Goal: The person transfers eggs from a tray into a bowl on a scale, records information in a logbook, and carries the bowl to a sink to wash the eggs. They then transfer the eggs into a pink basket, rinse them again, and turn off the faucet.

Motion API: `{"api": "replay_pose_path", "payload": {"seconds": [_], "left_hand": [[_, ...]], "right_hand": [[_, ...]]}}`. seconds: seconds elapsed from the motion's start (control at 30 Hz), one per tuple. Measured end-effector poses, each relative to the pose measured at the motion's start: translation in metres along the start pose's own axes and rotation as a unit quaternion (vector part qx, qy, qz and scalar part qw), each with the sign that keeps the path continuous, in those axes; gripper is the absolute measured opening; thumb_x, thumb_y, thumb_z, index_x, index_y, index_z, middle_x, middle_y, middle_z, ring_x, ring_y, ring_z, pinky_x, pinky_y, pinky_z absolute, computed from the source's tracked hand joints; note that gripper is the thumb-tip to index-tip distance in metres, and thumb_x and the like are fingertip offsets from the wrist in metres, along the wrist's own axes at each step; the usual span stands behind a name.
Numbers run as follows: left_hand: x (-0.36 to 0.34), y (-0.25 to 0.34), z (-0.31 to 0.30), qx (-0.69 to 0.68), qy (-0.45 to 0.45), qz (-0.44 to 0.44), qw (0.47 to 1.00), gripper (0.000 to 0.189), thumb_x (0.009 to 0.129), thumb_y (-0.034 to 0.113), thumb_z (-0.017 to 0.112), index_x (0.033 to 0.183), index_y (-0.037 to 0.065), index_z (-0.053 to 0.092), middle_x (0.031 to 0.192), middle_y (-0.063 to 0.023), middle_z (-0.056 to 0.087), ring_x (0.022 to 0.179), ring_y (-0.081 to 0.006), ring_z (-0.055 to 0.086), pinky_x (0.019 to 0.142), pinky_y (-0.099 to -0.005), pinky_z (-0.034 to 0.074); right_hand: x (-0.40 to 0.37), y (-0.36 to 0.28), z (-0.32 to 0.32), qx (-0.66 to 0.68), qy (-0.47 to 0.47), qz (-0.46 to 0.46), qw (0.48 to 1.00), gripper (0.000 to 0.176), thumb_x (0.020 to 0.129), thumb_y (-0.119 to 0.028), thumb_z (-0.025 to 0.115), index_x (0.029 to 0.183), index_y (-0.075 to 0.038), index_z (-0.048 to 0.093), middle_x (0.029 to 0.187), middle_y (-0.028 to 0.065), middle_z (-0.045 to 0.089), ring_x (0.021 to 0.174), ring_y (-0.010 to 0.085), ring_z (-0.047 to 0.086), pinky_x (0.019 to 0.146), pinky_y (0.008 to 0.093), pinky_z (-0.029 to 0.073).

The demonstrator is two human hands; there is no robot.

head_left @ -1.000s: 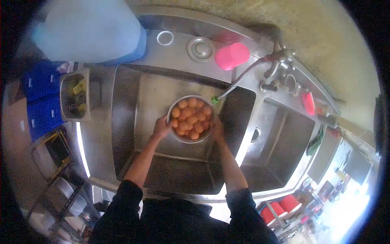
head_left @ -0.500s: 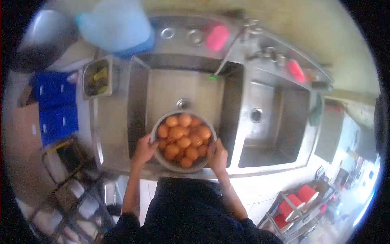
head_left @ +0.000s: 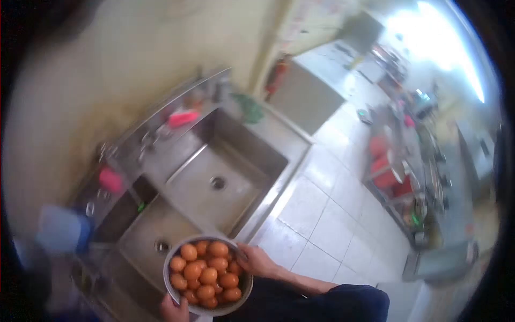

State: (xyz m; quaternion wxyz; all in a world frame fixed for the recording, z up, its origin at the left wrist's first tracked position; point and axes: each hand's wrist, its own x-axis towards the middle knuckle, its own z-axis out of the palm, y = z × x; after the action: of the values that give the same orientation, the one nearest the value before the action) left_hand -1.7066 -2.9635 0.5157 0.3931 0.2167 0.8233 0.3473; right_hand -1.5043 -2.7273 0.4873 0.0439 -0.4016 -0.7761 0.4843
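A round metal bowl [head_left: 248, 287] full of brown eggs [head_left: 208, 276] is held up close to my body, over the front edge of the left sink basin [head_left: 153, 231]. My left hand [head_left: 175, 309] grips the bowl's near left rim, with part of the hand cut off by the lower picture edge. On the right rim, my right hand [head_left: 256, 261] has its fingers closed round the side. The eggs look wet and are heaped nearly to the rim.
Beside the left basin is a second sink basin [head_left: 217, 201]. Pink cloths or sponges [head_left: 183, 118] lie along the back ledge. White floor tiles [head_left: 327, 214] run off to the right, toward a metal rack [head_left: 389, 188] with red containers and a grey cabinet [head_left: 306, 96].
My view has swung to the right, bringing the floor and the kitchen beyond into sight. The bowl of eggs has come away with me from the sink, still in both hands.
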Motion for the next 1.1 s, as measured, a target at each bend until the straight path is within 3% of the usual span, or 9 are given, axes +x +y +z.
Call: {"api": "replay_pose_path", "payload": {"seconds": [0.03,0.23,0.37,0.47,0.57,0.67,0.9,1.0,1.1], "left_hand": [[-0.012,0.056,0.012,0.014,-0.061,-0.091,0.994,0.036,0.095,0.02,0.055,0.126,0.002,0.058,0.12,-0.0179,0.063,0.116,-0.0317,0.056,0.099,-0.0421,0.043],[0.005,0.16,0.118,0.103,-0.089,-0.046,0.99,0.038,0.094,0.018,0.059,0.127,0.0,0.057,0.119,-0.0167,0.064,0.107,-0.0283,0.06,0.091,-0.0411,0.046],[0.032,0.219,0.212,0.166,-0.238,-0.008,0.957,0.053,0.093,0.019,0.061,0.14,0.003,0.044,0.137,-0.0161,0.05,0.124,-0.0294,0.05,0.1,-0.0408,0.044],[0.036,0.278,0.291,0.264,-0.188,0.013,0.946,0.059,0.092,0.016,0.061,0.145,0.008,0.037,0.139,-0.0139,0.047,0.13,-0.0287,0.045,0.102,-0.0419,0.044],[0.107,0.251,0.369,-0.016,-0.286,0.216,0.934,0.023,0.081,0.003,0.064,0.102,-0.004,0.06,0.089,-0.006,0.066,0.082,-0.0118,0.062,0.073,-0.0294,0.051],[0.132,0.302,0.424,0.134,-0.298,0.256,0.91,0.023,0.081,0.003,0.064,0.102,-0.004,0.06,0.086,-0.005,0.067,0.078,-0.0091,0.063,0.068,-0.0265,0.053],[0.217,0.421,0.575,0.131,-0.349,0.255,0.892,0.022,0.075,0.012,0.068,0.09,-0.002,0.061,0.063,-0.0083,0.059,0.058,-0.0122,0.057,0.055,-0.0314,0.047],[0.256,0.509,0.652,0.179,-0.328,0.351,0.859,0.022,0.076,0.014,0.068,0.089,-0.002,0.06,0.062,-0.0112,0.057,0.057,-0.0166,0.057,0.055,-0.0325,0.046],[0.283,0.608,0.715,0.165,-0.368,0.322,0.857,0.023,0.077,0.017,0.068,0.088,-0.001,0.058,0.062,-0.0134,0.056,0.056,-0.0245,0.056,0.056,-0.0362,0.046]], "right_hand": [[-0.012,0.015,-0.021,0.011,0.017,0.001,1.0,0.025,0.086,-0.011,0.056,0.11,-0.003,0.053,0.093,0.0275,0.063,0.093,0.0479,0.059,0.076,0.0499,0.05],[-0.061,0.096,-0.112,0.051,0.131,0.046,0.989,0.028,0.086,-0.015,0.056,0.112,-0.004,0.052,0.088,0.0275,0.063,0.088,0.049,0.06,0.075,0.0532,0.048],[-0.093,0.171,-0.19,0.056,0.202,0.096,0.973,0.025,0.087,-0.02,0.057,0.107,-0.005,0.052,0.088,0.0271,0.063,0.088,0.0488,0.059,0.073,0.0529,0.048],[-0.111,0.2,-0.255,0.066,0.259,0.125,0.955,0.023,0.087,-0.021,0.058,0.102,-0.005,0.053,0.087,0.0263,0.063,0.087,0.0482,0.059,0.072,0.0516,0.048],[-0.127,0.233,-0.315,0.068,0.309,0.161,0.935,0.023,0.087,-0.021,0.057,0.097,-0.001,0.051,0.08,0.0269,0.062,0.081,0.0488,0.059,0.068,0.0544,0.048],[-0.129,0.266,-0.355,0.086,0.343,0.213,0.911,0.022,0.086,-0.02,0.058,0.097,-0.002,0.052,0.077,0.0267,0.062,0.078,0.049,0.059,0.066,0.0547,0.047],[-0.082,0.351,-0.468,0.104,0.437,0.25,0.858,0.018,0.086,-0.015,0.061,0.087,0.001,0.053,0.068,0.0201,0.059,0.058,0.0307,0.058,0.057,0.0384,0.046],[-0.046,0.39,-0.556,0.106,0.438,0.285,0.846,0.016,0.086,-0.014,0.06,0.09,0.001,0.055,0.067,0.0192,0.06,0.058,0.0255,0.059,0.056,0.0368,0.046],[-0.014,0.419,-0.634,0.112,0.484,0.244,0.833,0.014,0.088,-0.009,0.058,0.096,0.002,0.057,0.072,0.0145,0.063,0.062,0.0172,0.059,0.057,0.0333,0.047]]}}
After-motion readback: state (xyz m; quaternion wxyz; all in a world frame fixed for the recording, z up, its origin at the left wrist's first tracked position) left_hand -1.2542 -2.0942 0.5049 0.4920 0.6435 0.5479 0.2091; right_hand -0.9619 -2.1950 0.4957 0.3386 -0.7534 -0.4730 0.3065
